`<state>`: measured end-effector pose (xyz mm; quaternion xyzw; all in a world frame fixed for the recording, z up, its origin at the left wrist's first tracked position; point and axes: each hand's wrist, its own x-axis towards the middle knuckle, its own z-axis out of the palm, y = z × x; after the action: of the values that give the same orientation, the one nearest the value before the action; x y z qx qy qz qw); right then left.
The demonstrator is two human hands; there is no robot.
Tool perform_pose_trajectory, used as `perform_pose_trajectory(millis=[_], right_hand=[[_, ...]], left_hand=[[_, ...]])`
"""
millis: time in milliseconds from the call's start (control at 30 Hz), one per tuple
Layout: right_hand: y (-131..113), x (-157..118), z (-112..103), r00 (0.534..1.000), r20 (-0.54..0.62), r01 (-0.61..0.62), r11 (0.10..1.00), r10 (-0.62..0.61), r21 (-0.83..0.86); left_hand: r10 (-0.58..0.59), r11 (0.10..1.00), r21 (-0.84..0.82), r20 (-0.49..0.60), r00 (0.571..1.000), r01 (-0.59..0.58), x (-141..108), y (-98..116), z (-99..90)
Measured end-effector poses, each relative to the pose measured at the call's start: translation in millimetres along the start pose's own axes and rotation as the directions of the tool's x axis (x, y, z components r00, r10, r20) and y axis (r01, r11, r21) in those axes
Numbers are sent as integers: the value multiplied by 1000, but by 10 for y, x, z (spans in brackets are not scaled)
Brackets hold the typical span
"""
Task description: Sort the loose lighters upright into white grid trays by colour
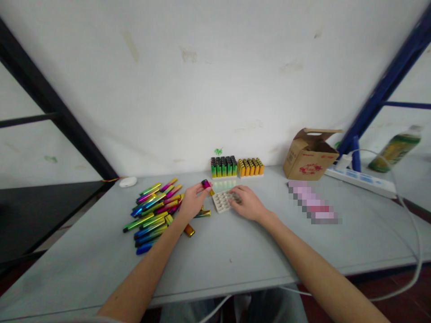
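Observation:
Between the fingers of my left hand [193, 202] is a shiny pink-and-gold lighter [206, 185], tilted, its dark end up. Its lower end is close to the left edge of a white tray [220, 202] with rows of round holes. My right hand [247, 202] grips the tray's right side with bent fingers, covering that part. A loose pile of metallic lighters [155, 211] in blue, green, gold and pink lies left of and partly beneath my left forearm. One orange-gold lighter [189, 230] rests just right of that forearm.
Against the wall stand a block of green lighters with black tops [224, 168] and a block of orange lighters [251, 168], both upright in rows. Further right are an open cardboard box [310, 157], a power strip [363, 180] with a white cable, a bottle [395, 150] and a pixelated pink object [313, 202].

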<state>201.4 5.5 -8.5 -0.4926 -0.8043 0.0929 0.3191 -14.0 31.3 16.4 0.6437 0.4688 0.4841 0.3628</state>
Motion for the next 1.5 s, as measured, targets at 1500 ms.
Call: perform_pose_trajectory(millis=[1500], right_hand=[[-191,-30,2,997,58,-47,992,54,-115]], left_hand=[[27,998,60,-94,995,-21,0,-131,21]])
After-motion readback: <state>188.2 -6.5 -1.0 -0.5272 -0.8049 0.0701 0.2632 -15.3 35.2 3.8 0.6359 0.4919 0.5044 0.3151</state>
